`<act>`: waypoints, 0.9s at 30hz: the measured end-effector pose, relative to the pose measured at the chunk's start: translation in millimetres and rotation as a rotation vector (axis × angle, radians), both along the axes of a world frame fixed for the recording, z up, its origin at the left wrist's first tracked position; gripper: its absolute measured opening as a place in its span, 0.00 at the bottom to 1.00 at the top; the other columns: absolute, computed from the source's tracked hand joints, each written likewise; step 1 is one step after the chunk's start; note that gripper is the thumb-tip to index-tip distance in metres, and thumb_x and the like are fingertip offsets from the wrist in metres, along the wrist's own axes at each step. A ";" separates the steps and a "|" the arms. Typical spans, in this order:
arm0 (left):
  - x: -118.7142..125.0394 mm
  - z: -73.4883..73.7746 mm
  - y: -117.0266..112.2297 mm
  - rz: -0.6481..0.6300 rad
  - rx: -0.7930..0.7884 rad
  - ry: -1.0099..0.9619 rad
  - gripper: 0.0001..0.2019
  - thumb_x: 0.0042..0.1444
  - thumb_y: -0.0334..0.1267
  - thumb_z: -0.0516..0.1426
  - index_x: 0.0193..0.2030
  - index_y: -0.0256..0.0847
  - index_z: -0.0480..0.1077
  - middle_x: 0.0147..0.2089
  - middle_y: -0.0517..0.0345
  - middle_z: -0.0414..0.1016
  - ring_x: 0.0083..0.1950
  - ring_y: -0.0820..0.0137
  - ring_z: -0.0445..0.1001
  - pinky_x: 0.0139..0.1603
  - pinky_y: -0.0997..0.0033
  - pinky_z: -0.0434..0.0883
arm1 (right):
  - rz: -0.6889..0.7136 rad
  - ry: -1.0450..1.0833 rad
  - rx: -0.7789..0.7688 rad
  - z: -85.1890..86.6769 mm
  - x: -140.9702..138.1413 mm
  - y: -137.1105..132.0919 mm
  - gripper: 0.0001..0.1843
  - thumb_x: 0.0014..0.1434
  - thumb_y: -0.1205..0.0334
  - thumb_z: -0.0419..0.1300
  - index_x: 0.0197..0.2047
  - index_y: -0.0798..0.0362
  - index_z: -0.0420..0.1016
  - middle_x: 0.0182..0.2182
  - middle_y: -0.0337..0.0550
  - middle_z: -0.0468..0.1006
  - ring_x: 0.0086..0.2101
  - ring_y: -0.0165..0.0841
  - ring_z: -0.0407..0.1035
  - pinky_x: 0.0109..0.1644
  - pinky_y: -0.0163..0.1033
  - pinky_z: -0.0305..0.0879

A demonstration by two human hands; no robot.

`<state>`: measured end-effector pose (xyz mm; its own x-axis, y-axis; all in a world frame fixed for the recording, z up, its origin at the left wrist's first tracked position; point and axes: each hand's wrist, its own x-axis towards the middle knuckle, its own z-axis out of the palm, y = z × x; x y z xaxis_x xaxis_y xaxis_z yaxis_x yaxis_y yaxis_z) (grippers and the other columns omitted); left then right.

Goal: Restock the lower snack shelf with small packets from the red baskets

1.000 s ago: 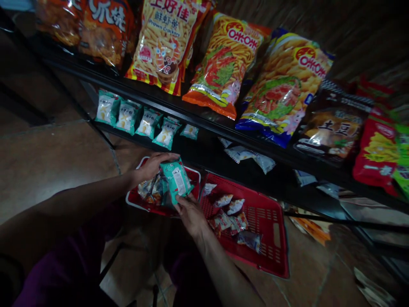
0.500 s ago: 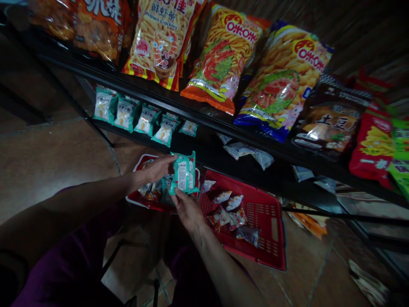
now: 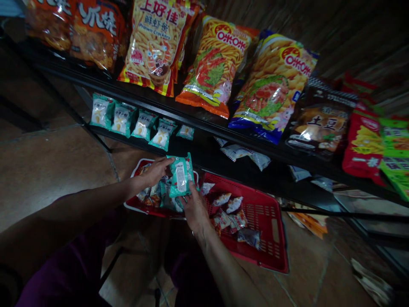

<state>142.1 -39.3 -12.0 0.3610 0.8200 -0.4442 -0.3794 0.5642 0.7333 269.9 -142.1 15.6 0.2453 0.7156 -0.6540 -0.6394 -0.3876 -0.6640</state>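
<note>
Dim tiled floor (image 3: 70, 157) fills the left of the frame; a black shelf (image 3: 134, 99) with large snack bags (image 3: 156, 53) spans the top. At centre, a green packet (image 3: 181, 175) is above a red basket (image 3: 161, 212). The right grip (image 3: 196, 209) clasps its lower right edge; the left grip (image 3: 156, 172) touches its upper left corner, whether pinching I cannot tell.

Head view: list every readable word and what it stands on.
"上好佳": yellow-and-red plastic bag.
"鲜虾条": same bag.
"Prawn Crackers": same bag.
"咪咪": orange-ended yellow plastic bag.
"咪咪": blue-ended yellow plastic bag.
"土豆": brown plastic bag.
"烧": orange plastic bag.
Too small or blurred: held teal plastic packet, all remaining text.
</note>
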 end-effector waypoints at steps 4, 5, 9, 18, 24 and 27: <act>3.7 -1.2 0.4 0.013 0.015 0.037 0.15 0.43 0.46 0.65 0.30 0.38 0.70 0.26 0.60 0.71 0.26 0.72 0.71 0.27 0.73 0.67 | 0.009 -0.002 -0.016 -0.4 7.5 3.6 0.19 0.41 0.51 0.71 0.37 0.48 0.78 0.39 0.38 0.81 0.40 0.31 0.72 0.44 0.36 0.67; 5.0 -1.9 1.0 0.020 0.016 0.043 0.16 0.43 0.46 0.66 0.30 0.38 0.69 0.27 0.61 0.71 0.26 0.72 0.71 0.26 0.74 0.67 | 0.013 -0.001 -0.008 -1.3 9.8 4.1 0.20 0.41 0.51 0.71 0.38 0.48 0.77 0.39 0.37 0.81 0.39 0.31 0.72 0.44 0.36 0.67; 9.6 -3.9 4.0 0.048 0.023 0.098 0.17 0.40 0.47 0.67 0.30 0.39 0.68 0.26 0.62 0.71 0.25 0.74 0.69 0.25 0.75 0.66 | 0.057 0.012 0.018 -7.9 20.0 5.7 0.20 0.44 0.49 0.69 0.40 0.48 0.77 0.40 0.38 0.81 0.39 0.32 0.73 0.42 0.37 0.68; 12.9 -8.2 3.9 -0.010 0.094 0.138 0.10 0.44 0.41 0.65 0.30 0.39 0.70 0.26 0.62 0.71 0.30 0.72 0.70 0.29 0.74 0.65 | 0.115 0.002 0.123 -1.2 19.3 6.5 0.19 0.42 0.55 0.71 0.39 0.48 0.77 0.35 0.36 0.82 0.31 0.31 0.75 0.34 0.34 0.69; 17.6 6.4 1.0 -0.072 0.039 0.007 0.13 0.45 0.45 0.64 0.32 0.39 0.69 0.29 0.62 0.72 0.30 0.72 0.71 0.33 0.72 0.67 | 0.035 -0.015 0.096 2.1 16.9 8.5 0.20 0.41 0.55 0.71 0.39 0.49 0.76 0.32 0.36 0.82 0.30 0.31 0.75 0.34 0.35 0.71; 16.2 12.7 -1.6 -0.202 0.022 -0.041 0.16 0.47 0.48 0.63 0.37 0.39 0.70 0.34 0.58 0.74 0.33 0.70 0.72 0.35 0.71 0.68 | -0.023 -0.032 0.070 -0.7 20.5 10.1 0.18 0.42 0.55 0.71 0.38 0.49 0.77 0.32 0.35 0.82 0.28 0.30 0.74 0.33 0.35 0.70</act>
